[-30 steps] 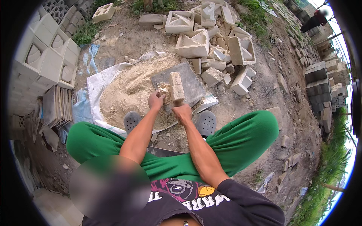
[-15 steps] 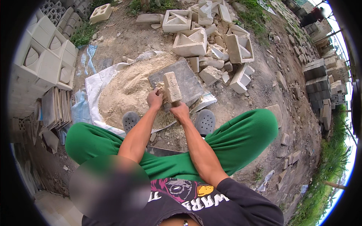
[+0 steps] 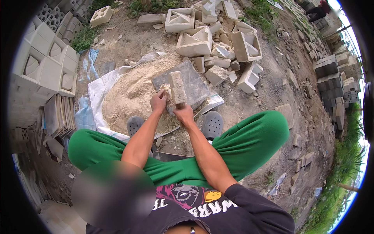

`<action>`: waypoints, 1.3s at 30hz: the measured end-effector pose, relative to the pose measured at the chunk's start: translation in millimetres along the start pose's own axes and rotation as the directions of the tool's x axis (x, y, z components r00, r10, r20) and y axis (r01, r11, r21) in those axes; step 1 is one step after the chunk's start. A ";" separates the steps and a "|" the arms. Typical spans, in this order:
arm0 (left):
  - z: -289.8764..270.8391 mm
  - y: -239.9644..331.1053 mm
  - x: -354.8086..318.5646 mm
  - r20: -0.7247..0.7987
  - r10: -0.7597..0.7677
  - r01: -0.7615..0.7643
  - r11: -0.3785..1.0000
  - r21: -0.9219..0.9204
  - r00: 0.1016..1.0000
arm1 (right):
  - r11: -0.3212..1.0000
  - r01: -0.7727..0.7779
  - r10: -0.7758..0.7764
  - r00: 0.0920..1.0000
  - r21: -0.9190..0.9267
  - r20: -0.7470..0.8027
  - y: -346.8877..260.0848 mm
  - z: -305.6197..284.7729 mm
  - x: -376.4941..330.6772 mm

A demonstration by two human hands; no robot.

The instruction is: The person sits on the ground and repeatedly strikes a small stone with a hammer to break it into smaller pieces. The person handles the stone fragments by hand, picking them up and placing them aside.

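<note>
My right hand (image 3: pixel 183 114) is wrapped round the short handle of a mallet (image 3: pixel 177 86). Its long, blocky head is coated in pale dust and sits over a dark flat slab (image 3: pixel 198 82). Just left of the head, my left hand (image 3: pixel 158 101) has its fingers closed at a crumbly pale chunk (image 3: pixel 166 90) on the slab's near-left edge. Part of that chunk is hidden by the fingers. A heap of sandy crushed material (image 3: pixel 130 87) lies beside the slab on a white woven sack (image 3: pixel 97 105).
Broken pale blocks (image 3: pixel 194 42) are piled beyond the slab. Stacked blocks (image 3: pixel 50 58) and thin boards (image 3: pixel 60 111) stand at left, grey blocks (image 3: pixel 329 84) at right. My grey clogs (image 3: pixel 212 124) flank the near side. A person (image 3: pixel 320 11) is far off at upper right.
The mallet head and both hands have shifted only slightly, with the grips unchanged. The distant person at upper right shows more fully now.
</note>
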State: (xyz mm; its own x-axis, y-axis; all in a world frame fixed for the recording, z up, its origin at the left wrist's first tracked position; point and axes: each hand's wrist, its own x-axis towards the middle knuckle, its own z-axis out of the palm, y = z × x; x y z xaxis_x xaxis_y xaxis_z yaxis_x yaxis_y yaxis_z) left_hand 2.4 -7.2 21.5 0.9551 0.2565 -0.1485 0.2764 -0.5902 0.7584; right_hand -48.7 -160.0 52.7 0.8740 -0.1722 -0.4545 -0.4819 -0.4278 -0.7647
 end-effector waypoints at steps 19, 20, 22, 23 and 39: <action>-6.8 -11.3 4.1 0.028 -0.018 0.018 1.000 0.015 0.999 | 0.991 -0.094 0.091 0.995 -0.100 -0.034 -0.9 6.0 -3.9; -8.3 -18.3 3.2 0.011 -0.022 0.021 1.000 0.015 1.000 | 0.982 -0.148 0.148 0.989 -0.121 -0.005 -11.9 0.8 -7.1; -8.4 -28.5 6.9 0.006 0.003 -0.003 1.000 0.000 1.000 | 1.000 -0.019 0.018 0.997 -0.009 -0.072 -33.1 -6.8 -13.7; -7.5 -35.0 8.6 0.005 0.004 -0.005 1.000 0.017 1.000 | 0.992 0.095 -0.085 0.989 0.081 -0.119 -40.3 -7.4 -14.5; -6.8 -9.7 6.5 0.028 0.174 -0.176 0.973 0.148 0.984 | 0.986 -0.111 0.108 0.994 -0.122 -0.031 -10.1 -5.2 -4.4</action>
State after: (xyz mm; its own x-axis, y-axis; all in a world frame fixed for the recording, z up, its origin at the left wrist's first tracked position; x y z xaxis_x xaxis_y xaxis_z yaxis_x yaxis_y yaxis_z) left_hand 5.2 5.4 17.5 0.9912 0.1282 -0.0325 0.1167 -0.7325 0.6707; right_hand -47.4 -159.5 64.9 0.8183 -0.2453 -0.5198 -0.5648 -0.5112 -0.6478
